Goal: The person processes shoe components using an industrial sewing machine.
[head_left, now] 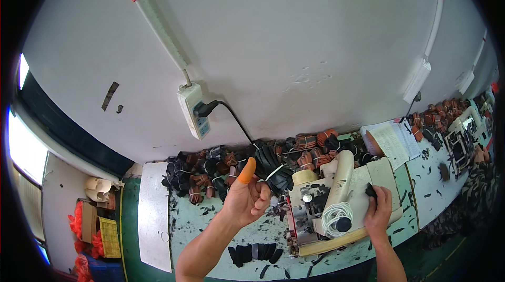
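My left hand [244,198], an orange finger cot [247,170] on its raised thumb, has its other fingers curled. A bundle of black knit pieces [273,169], tied with a pale band, sits against that thumb and index finger and appears gripped there; part of the grip is hidden. My right hand [379,211] is over the right side of a cream sewing machine [363,195], pinching a small black knit piece [371,191]. A coil of white cord [336,219] lies on the machine. Several black knit pieces [255,253] form a row near the table's front edge.
Tied black and brown bundles [202,174] are heaped along the wall. Black scraps litter the pale green table [200,234]. A plugged-in power strip [192,108] hangs above. Papers [392,142], another machine [463,135] and a person's camouflage clothing [473,198] are at right.
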